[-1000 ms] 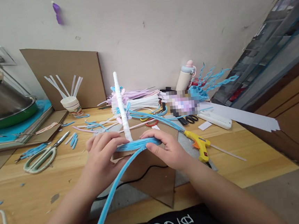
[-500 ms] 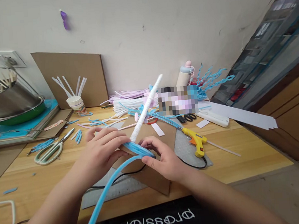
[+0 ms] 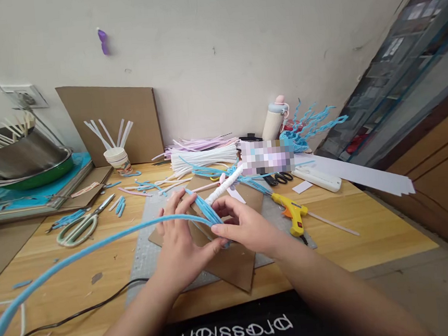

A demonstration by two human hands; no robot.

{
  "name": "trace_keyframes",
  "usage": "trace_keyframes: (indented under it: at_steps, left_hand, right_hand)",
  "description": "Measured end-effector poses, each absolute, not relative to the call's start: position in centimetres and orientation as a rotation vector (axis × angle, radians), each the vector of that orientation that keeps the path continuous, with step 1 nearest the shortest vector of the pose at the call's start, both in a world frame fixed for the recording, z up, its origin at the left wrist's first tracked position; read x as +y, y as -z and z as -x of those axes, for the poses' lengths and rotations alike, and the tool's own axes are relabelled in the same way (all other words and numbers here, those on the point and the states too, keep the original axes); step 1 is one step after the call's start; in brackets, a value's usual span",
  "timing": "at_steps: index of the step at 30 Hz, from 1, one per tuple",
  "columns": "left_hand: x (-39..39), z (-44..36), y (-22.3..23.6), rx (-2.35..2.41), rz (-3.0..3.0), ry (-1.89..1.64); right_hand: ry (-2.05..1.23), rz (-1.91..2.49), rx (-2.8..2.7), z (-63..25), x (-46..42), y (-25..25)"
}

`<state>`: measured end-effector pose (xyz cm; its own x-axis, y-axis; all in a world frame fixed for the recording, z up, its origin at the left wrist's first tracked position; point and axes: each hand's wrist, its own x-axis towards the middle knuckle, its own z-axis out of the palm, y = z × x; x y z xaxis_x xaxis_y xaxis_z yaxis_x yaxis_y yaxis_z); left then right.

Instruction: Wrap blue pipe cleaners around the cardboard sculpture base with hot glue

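Between my two hands is a base edged with a band of blue pipe cleaners (image 3: 207, 209). A white wrapped rod (image 3: 225, 185) sticks out from it, tilted away to the right. My left hand (image 3: 181, 247) grips the near left side, thumb underneath and fingers along the edge. On the other side, my right hand (image 3: 248, 224) pinches the band, its thumb at the spot where the strands come together. From there a long blue pipe cleaner strand (image 3: 78, 252) arcs over my left hand to the lower left. Beneath lies a sheet of cardboard (image 3: 238, 268); fingers hide part of the base.
A yellow glue gun (image 3: 293, 211) lies on the right. Green-handled scissors (image 3: 78, 229) and short blue pieces (image 3: 120, 206) are on the left. Behind are a paper cup (image 3: 118, 160) with white sticks, white pipe cleaners (image 3: 205, 158), a bottle (image 3: 274, 122) and a metal pot (image 3: 26, 151).
The rod has tipped from upright over to the right as the held piece turned. The loose strand has swung up and left, now crossing over my left hand, which has shifted lower.
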<state>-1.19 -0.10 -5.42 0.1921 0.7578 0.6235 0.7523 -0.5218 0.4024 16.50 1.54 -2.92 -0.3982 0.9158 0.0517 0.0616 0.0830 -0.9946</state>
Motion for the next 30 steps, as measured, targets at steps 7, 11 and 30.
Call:
trace_keyframes:
  at_steps: [7, 11, 30]
  left_hand:
    - [-0.4, 1.0, 5.8, 1.603, -2.400, -1.258]
    - [-0.6, 1.0, 5.7, 1.601, -2.363, -1.285]
    - [-0.4, 2.5, 4.7, 1.515, -2.257, -1.156]
  right_hand:
    - [-1.433, 0.959, -1.596, -16.6, 1.0, 3.0]
    - [-1.557, 0.932, -1.511, -16.7, 1.4, 3.2]
    - [-1.562, 0.945, -1.483, -15.9, 1.8, 2.8]
